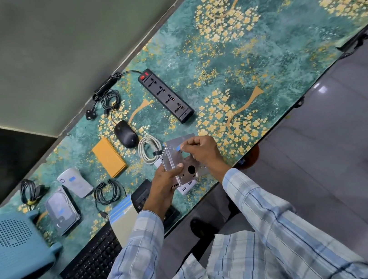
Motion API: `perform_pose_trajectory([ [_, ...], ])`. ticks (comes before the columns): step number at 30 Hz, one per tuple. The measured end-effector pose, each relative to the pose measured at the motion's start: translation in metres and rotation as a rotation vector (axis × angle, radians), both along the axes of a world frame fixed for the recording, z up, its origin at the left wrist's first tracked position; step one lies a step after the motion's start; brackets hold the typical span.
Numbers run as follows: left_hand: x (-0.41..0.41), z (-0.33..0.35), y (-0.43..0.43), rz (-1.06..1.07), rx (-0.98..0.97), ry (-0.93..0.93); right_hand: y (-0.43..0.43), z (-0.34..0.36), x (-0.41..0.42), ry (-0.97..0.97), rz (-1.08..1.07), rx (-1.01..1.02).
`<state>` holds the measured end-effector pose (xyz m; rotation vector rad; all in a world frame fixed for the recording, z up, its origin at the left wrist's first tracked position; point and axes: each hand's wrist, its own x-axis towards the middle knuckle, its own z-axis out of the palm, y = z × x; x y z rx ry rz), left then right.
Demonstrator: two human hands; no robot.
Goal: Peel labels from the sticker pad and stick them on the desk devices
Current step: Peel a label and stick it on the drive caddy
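Right hand (201, 152) fingers (186, 148) seemingly pinch blue label (178, 148) against bracket (183, 165) in left hand (164, 186)

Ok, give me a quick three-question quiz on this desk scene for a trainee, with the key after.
1. What does the left hand grip? A) mouse B) metal bracket C) keyboard
2. True or false: the hard drive already bears a blue sticker.
3. Fill in: the right hand pinches a blue ____ at the bracket.
Key: 1 B; 2 true; 3 label.
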<state>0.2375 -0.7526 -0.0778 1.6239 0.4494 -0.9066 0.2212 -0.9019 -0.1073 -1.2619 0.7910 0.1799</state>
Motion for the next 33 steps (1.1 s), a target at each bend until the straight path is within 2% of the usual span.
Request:
perform_pose_trajectory([
  [14, 0.004, 0.007, 0.0, -0.056, 0.005, -0.011, -0.004, -0.012, 0.002, 0.088, -0.065, -0.086],
  [20, 0.002, 0.018, -0.013, -0.058, 0.014, -0.113, -0.01, -0.002, 0.0, 0.035, -0.066, -0.001],
  [23, 0.001, 0.025, -0.028, -0.125, 0.033, -0.226, -0.018, 0.002, -0.006, 0.025, 0.003, 0.031],
  [26, -0.001, 0.032, -0.047, -0.173, -0.002, -0.238, -0.033, 0.011, -0.013, 0.003, 0.022, 0.112],
  [30, -0.008, 0.034, -0.071, -0.195, -0.044, -0.187, -0.065, 0.009, -0.021, 0.087, 0.036, -0.033],
  [33, -0.015, 0.033, -0.082, -0.22, -0.06, -0.169, -0.082, -0.002, -0.022, 0.077, 0.02, -0.135],
])
